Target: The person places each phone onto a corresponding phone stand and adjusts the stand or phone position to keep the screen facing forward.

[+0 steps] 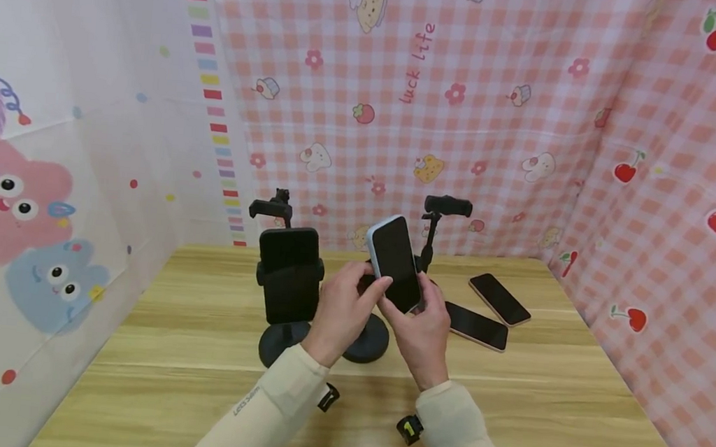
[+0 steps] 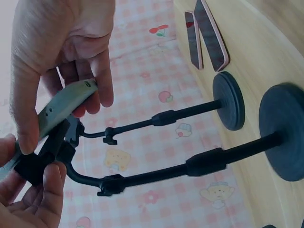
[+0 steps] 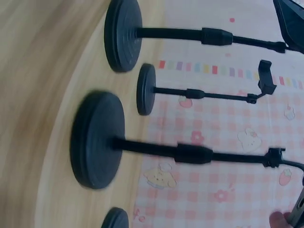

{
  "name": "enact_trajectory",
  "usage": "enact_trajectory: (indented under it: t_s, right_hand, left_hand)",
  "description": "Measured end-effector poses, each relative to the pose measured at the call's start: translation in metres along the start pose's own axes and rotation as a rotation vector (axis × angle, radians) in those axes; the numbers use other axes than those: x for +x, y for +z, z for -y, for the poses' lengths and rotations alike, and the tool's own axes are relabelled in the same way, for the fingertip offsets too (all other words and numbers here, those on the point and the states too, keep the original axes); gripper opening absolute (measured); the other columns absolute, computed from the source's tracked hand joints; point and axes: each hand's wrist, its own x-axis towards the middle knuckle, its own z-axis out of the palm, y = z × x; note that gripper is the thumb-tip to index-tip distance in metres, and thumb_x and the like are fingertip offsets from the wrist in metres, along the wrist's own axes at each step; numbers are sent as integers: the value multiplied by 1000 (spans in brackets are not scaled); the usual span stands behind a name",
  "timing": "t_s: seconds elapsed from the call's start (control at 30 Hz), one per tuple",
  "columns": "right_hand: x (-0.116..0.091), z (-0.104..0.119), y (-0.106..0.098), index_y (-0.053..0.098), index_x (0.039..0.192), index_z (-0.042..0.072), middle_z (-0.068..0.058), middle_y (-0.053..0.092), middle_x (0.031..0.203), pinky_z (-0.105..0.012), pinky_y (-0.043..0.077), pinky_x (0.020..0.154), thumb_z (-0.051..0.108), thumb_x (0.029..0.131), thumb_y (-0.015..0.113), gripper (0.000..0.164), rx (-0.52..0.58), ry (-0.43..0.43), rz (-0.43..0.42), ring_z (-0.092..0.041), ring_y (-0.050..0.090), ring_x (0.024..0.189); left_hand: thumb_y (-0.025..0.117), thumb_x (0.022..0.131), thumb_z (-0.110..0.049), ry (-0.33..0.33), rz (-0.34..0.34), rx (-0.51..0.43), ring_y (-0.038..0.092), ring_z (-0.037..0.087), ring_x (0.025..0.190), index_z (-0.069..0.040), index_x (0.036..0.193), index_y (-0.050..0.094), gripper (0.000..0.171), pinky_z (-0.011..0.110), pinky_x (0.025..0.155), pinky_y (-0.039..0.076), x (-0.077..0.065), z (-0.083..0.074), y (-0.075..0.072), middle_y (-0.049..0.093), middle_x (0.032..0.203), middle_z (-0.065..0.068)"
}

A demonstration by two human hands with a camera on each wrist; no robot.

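A phone in a light blue case (image 1: pixel 396 261) is tilted at the head of a black phone stand, whose round base (image 1: pixel 367 341) shows below. My right hand (image 1: pixel 422 327) grips the phone, thumb toward the front and fingers behind. My left hand (image 1: pixel 341 310) holds the stand's black clamp (image 2: pixel 40 164) at the phone's lower left side. In the left wrist view, the clamp lies against the phone's case (image 2: pixel 66 105), with my right hand (image 2: pixel 66 38) above and my left hand's fingers (image 2: pixel 52 187) below. The head view hides most of the clamp behind the phone.
To the left, another stand bears a black phone (image 1: pixel 291 274). Two stands with bare clamps rise behind, a left clamp (image 1: pixel 271 209) and a right clamp (image 1: pixel 448 206). On the wooden table (image 1: pixel 163 376) at right lie a phone (image 1: pixel 500 299) and a second phone (image 1: pixel 476 327).
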Motion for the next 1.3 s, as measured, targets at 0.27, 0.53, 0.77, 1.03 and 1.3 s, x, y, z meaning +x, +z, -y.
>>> enact_trajectory:
  t_s: [0.27,0.53,0.77,1.03,1.3]
  right_hand:
    - [-5,-3,20,49,134,-4,-21,54,126,-54,50,88,32,68,85,83,-75,-38,-143,-30,53,109]
    - [-6,5,27,41,141,-3,-24,49,129,-60,39,97,34,71,82,89,-158,-17,-133,-37,45,117]
    - [18,2,-8,39,146,11,-19,58,123,-51,52,83,32,92,62,62,63,16,152,-26,59,96]
    - [34,3,-11,58,130,7,-18,67,100,-21,52,68,26,88,68,47,137,71,193,-19,58,73]
    - [23,8,10,60,125,4,-16,69,104,-21,53,63,23,86,71,45,141,45,21,-19,64,72]
  left_hand:
    - [71,86,-21,-67,-127,-63,65,13,67,-4,111,59,32,37,62,59,-1,5,3,73,83,11]
    - [60,94,-20,-101,-196,-120,61,18,71,-4,130,46,41,41,66,57,-2,8,14,69,94,14]
    - [58,96,-26,-188,-164,-231,65,17,84,-2,133,48,45,44,72,58,-14,12,22,70,107,14]
    - [59,95,-16,-168,-240,-296,65,19,83,1,126,56,35,47,72,58,-8,15,26,70,106,18]
    - [56,97,-11,-184,-332,-267,62,26,93,4,129,53,36,50,77,55,-4,15,32,64,116,21]
